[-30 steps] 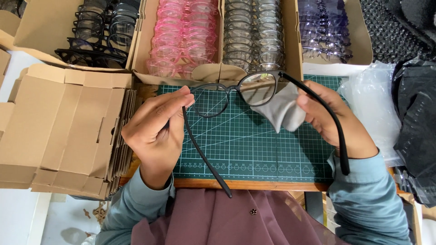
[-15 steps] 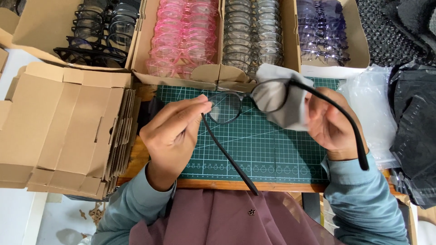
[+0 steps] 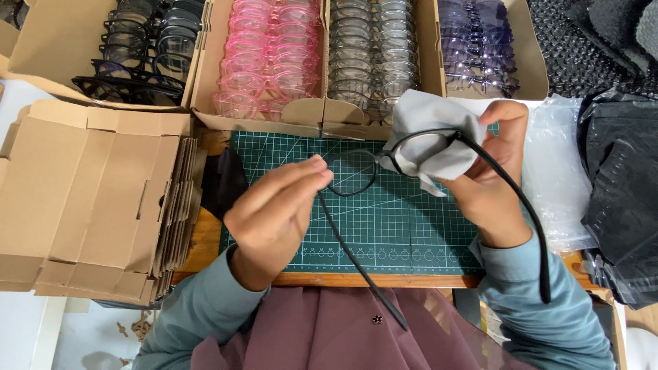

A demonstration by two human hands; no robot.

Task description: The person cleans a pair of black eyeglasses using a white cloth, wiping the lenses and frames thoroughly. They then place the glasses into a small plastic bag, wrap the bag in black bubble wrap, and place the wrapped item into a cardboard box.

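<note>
- Pinching the left corner of the black glasses (image 3: 373,164), the fingers (image 3: 312,171) of the left hand (image 3: 274,216) were pressed together at the hinge, above the green cutting mat (image 3: 404,226).
- The right hand (image 3: 490,181) held a grey cloth (image 3: 432,133) around the other lens; its thumb was on top and the other fingers were hidden under the cloth, so I cannot tell how they were placed.
- That lens was mostly covered by the cloth, and only its dark rim showed.
- Both temple arms were open; one ran down over the mat to the person's maroon shirt (image 3: 329,336), the other passed over the right sleeve.
- Behind the mat stood cardboard boxes with rows of frames: black frames (image 3: 137,48), pink frames (image 3: 264,55), clear grey frames (image 3: 370,48) and purple frames (image 3: 480,44); all were cut off by the top edge.
- On the left lay a stack of flat cardboard boxes (image 3: 89,199).
- On the right were clear plastic bags (image 3: 558,178) and dark pouches (image 3: 620,192), partly outside the picture and hard to make out.
</note>
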